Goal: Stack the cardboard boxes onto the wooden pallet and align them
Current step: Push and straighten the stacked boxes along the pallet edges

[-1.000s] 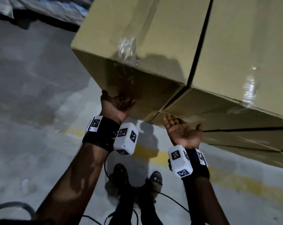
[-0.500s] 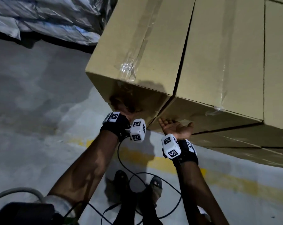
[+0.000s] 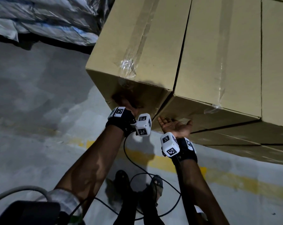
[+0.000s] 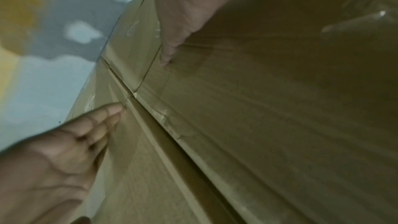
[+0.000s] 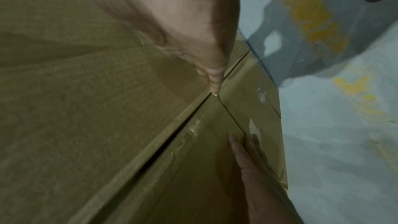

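Left hand (image 3: 126, 103) flat, fingers straight, pressing the near side of the left top carton (image 3: 137, 51); nothing gripped. Right hand (image 3: 175, 126) at 3 o'clock of it, palm up and open, fingers against the side of a lower carton (image 3: 235, 135), under the right top carton (image 3: 218, 54). Cartons sit stacked, taped, a thin dark gap (image 3: 182, 46) between the top two. Pallet not visible. Concrete floor (image 3: 40, 111) at 9 o'clock, yellow line (image 3: 235, 181) at 5. Judgement: stacking mostly done here; final squaring of faces left.
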Available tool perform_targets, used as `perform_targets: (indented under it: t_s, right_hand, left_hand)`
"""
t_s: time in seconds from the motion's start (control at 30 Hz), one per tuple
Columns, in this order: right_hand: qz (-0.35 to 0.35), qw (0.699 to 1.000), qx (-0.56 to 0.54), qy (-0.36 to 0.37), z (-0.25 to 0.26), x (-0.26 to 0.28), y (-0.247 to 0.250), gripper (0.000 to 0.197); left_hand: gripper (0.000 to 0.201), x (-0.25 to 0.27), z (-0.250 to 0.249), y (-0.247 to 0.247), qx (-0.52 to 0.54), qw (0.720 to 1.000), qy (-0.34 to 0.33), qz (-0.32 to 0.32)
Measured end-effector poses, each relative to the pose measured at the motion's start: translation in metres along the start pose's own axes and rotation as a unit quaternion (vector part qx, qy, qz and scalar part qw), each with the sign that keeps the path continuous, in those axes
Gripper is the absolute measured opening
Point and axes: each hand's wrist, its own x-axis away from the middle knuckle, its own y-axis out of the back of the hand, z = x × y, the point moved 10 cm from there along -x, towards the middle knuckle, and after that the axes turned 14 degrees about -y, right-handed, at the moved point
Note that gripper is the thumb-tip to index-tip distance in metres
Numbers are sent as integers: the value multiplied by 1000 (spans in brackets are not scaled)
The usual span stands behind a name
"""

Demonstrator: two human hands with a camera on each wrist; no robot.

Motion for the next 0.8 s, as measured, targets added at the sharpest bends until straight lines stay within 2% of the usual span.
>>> perform_targets:
  t_s: [0.03,0.13,0.17,0.2,0.23,0.27,0.3,0.33,0.43,0.53,0.6,0.67,0.73,0.8]
  right_hand:
    - [-2,1000,1,0,1,0,1,104]
    - [-6,1000,13,1,2,1,0,104]
    - [-8,1000,17,5,3,3,-1,103]
    - [-4,1000,22,11,4,4,-1,102]
    - [-5,1000,26,12,3,7,-1,101]
    - [-13,999,31,14,3,8,2,100]
    - [-20,999,39,16,1,10,4,100]
    - [-26,998,55,16,-2,14,7,99]
    - [-59,988,140,0,-23,33,19,94]
    - [-79,956,281,-36,-62,58,27,77]
    - [-72,927,365,-58,-97,73,20,66]
    - [-74,893,441,-58,-128,80,8,56]
    - [-77,849,521,-44,-161,82,-11,48]
    - [-66,810,582,-33,-195,75,-36,42]
  left_hand:
    - [153,-5,7,6,2,1000,6,-26]
    - [159,-12,10,3,67,996,2,-51]
    - [150,-14,17,-3,156,985,18,-68]
    - [127,-1,17,-9,299,950,34,-82]
    - [99,13,11,-17,412,906,43,-85]
    - [82,24,12,-26,507,854,68,-96]
    - [77,35,16,-29,553,821,90,-111]
    - [75,50,16,-27,566,810,97,-117]
    - [66,83,42,-7,565,803,130,-139]
    - [68,109,74,24,555,805,154,-143]
    - [68,124,80,51,539,822,137,-124]
    - [59,133,79,74,505,851,117,-84]
    - [44,138,72,93,450,889,90,-4]
    - [38,138,67,109,399,913,63,66]
